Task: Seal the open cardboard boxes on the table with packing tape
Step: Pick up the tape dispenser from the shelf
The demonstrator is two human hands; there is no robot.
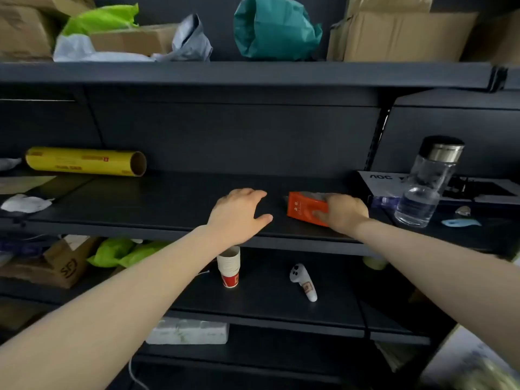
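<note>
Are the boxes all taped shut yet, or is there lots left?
Nothing looks done yet: no packing tape and no table are in view. Right now the right hand grips a small orange box on the dark shelf, while the left hand is spread open beside it. Cardboard boxes sit up on the top shelf. All the taping is left to do.

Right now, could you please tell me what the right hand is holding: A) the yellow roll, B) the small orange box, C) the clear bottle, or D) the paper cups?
B: the right hand grips the small orange box on the dark shelf; the left hand rests open, apart from the box.
</note>
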